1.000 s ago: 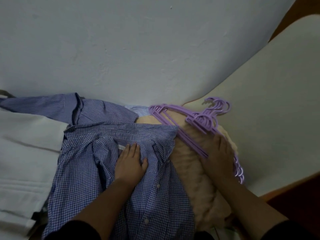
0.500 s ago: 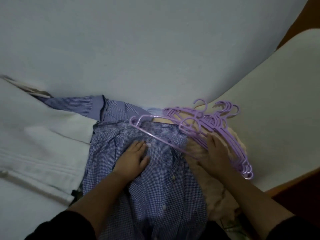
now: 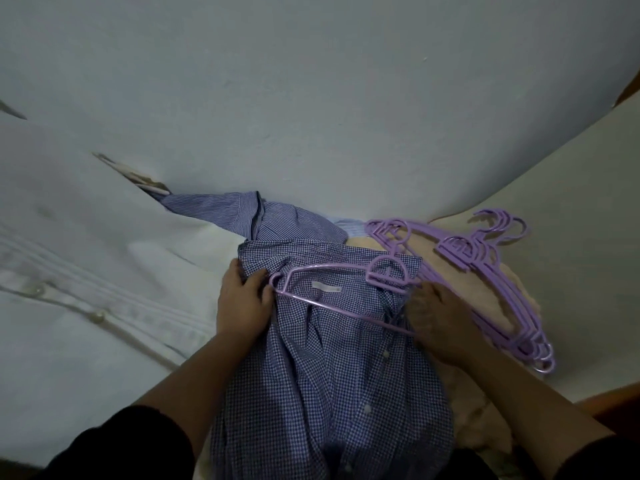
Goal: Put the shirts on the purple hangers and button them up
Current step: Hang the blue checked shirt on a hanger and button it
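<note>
Hanger (image 3: 313, 268) — one purple, lying across the collar of the blue checked shirt (image 3: 332, 368), which is spread out in front of the person. Left hand (image 3: 242, 299) pinches shirt fabric at the hanger's left tip. Right hand (image 3: 438, 318) curls over the hanger's right arm; grip blurred, cannot tell. Stack of purple hangers (image 3: 485, 268) lies just right — count unclear. Second striped shirt (image 3: 249, 216) behind; one white shirt (image 3: 86, 289) left.

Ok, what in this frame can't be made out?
All in the head view:
- Checked shirt: hem cut off by the bottom edge.
- Purple hanger on it: right end hidden under the right hand.
- Hanger stack: count unclear, they overlap.
- Left hand: fingertips buried in the shirt's fabric.
</note>
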